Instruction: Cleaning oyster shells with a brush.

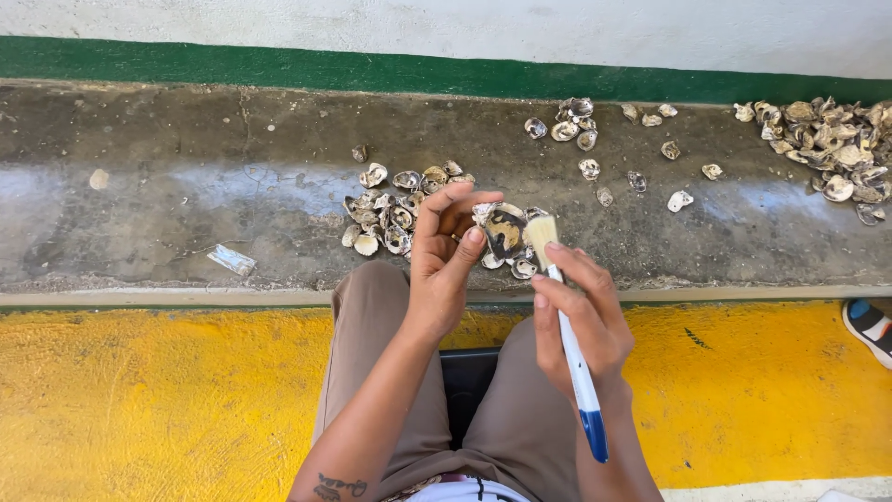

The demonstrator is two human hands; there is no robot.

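My left hand [444, 256] holds a dark oyster shell [503, 231] by its edge, its hollow side facing up. My right hand [581, 311] grips a paintbrush [569, 339] with a white and blue handle. Its pale bristles touch the right edge of the held shell. Both hands hover above my knees, over the near edge of a grey concrete ledge [186, 204]. Just behind my left hand lies a pile of shells [395, 204].
More shells are scattered at the back centre [571, 125], and a bigger heap [832, 144] sits at the far right. A crumpled wrapper [230, 259] lies on the ledge at left. The floor is painted yellow [149, 400]. A shoe [872, 325] shows at the right edge.
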